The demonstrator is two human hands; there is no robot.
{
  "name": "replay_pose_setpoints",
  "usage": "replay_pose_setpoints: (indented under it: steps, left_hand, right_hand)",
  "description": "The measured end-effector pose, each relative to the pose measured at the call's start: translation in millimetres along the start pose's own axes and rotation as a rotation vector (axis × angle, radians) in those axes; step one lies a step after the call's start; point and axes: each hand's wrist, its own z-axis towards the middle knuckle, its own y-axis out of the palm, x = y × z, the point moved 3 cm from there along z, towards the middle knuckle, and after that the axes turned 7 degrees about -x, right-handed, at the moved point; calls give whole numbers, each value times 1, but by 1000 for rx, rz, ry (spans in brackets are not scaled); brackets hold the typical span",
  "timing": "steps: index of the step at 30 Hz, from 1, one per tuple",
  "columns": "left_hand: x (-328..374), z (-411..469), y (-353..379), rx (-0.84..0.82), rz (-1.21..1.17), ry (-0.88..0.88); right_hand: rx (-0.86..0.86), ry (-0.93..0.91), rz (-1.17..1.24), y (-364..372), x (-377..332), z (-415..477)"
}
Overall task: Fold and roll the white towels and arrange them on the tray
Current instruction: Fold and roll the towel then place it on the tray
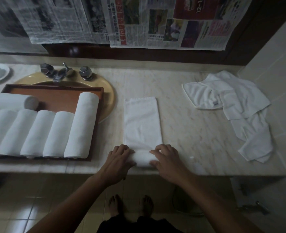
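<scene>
Now the fingers [122, 148] of the left hand [119, 159] and right hand [166, 161] curl over the rolled near end of a folded towel [143, 121], thumbs behind it. Its flat length lies on the tabletop [189, 132], between the tray [58, 96] of rolled towels [81, 125] and a loose towel pile [231, 101] farther to the right.

- Folded towel [143, 121]: white cloth, matt, with a soft looped nap.
- Rolled towels [58, 133] and loose towels [231, 98]: the same matt white cloth, the loose ones creased.
- Tray [58, 98]: reddish-brown wood, smooth, slight sheen.
- Counter [189, 128]: pale veined stone, polished.
- Tap [61, 73]: shiny metal.
- Basin [108, 98]: yellowish, glossy glaze.
- Newspaper [155, 22]: thin matt paper, wrinkled.
- Floor tiles [21, 204]: smooth, glossy, reflecting light.
</scene>
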Motion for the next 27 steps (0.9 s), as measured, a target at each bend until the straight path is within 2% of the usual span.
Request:
replay_pose_setpoints:
  steps: [3, 6, 8, 10, 13, 15, 18, 23, 27]
  left_hand:
    - [2, 11, -8, -50, 15, -53]
    - [2, 19, -14, -128, 24, -123]
    - [5, 20, -17, -114, 21, -182]
    - [14, 17, -23, -11, 56, -176]
    - [27, 15, -25, 109, 173, 13]
    - [25, 17, -21, 86, 240, 88]
    - [11, 16, -19, -3, 209, 31]
    - [6, 13, -21, -36, 155, 28]
    - [-3, 7, -19, -21, 73, -27]
  right_hand:
    - [169, -50, -55, 4, -14, -4]
    - [202, -102, -112, 16, -28, -9]
    - [157, -84, -162, 21, -28, -7]
    - [106, -61, -181, 21, -27, -2]
    - [49, -51, -168, 14, -25, 10]
    - [12, -60, -160, 7, -22, 19]
    - [-61, -82, -131, -5, -19, 29]
    - [-225, -50, -46, -15, -20, 32]
    - [-260, -14, 7, -15, -21, 29]
